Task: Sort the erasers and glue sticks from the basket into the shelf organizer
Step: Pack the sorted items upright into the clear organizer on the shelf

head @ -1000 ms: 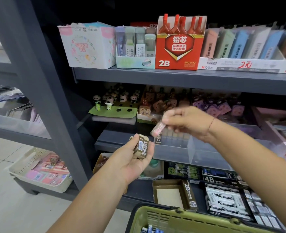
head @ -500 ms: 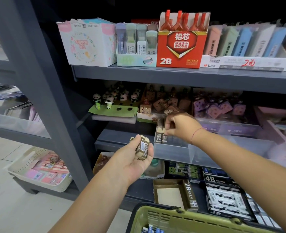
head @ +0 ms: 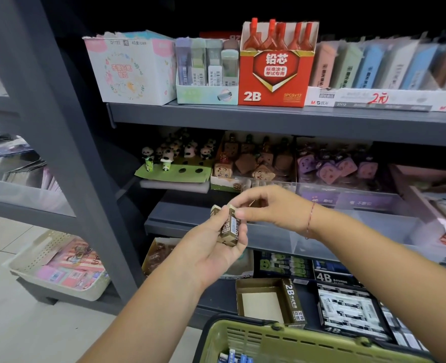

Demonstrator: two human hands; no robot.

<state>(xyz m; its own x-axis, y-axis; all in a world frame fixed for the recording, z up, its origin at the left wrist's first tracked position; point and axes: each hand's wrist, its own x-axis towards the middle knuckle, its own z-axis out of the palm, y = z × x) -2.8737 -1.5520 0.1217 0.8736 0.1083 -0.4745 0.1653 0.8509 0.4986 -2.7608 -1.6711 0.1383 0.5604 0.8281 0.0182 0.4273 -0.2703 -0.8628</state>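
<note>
A white basket (head: 46, 258) of pink packets sits on the floor at far left, beside the grey post (head: 59, 142) of the shelf unit. On the top shelf (head: 269, 119) a pink-and-white box (head: 132, 69) stands at the left end. On the shelf below it are small panda figures (head: 169, 153) on a green card.

The left hand (head: 208, 252) is raised in front of the middle shelf, palm up. Its grip is curled round a small stack of brown erasers (head: 228, 227) marked 2B, which stand upright against the fingers. The right hand (head: 274, 208) reaches in from the right, just above the stack. Its grip is thumb and forefinger pinching the upper end of the erasers, with the other fingers loosely bent. A red thread circles its wrist.

Above the hands, a red 2B box (head: 274, 74) stands on the top shelf. Below them, on the lowest shelf, an open brown carton (head: 269, 299) marked 2B lies with its inside showing. The green basket (head: 295, 341) is at the bottom edge. Blue-and-white items show in it, too small to name.

Behind the right wrist and running right, the clear organizer (head: 334, 239) sits along the front of the middle shelf, with a divider showing in its wall. Black-and-white 4B boxes (head: 347, 310) lie on the lowest shelf at right.
</note>
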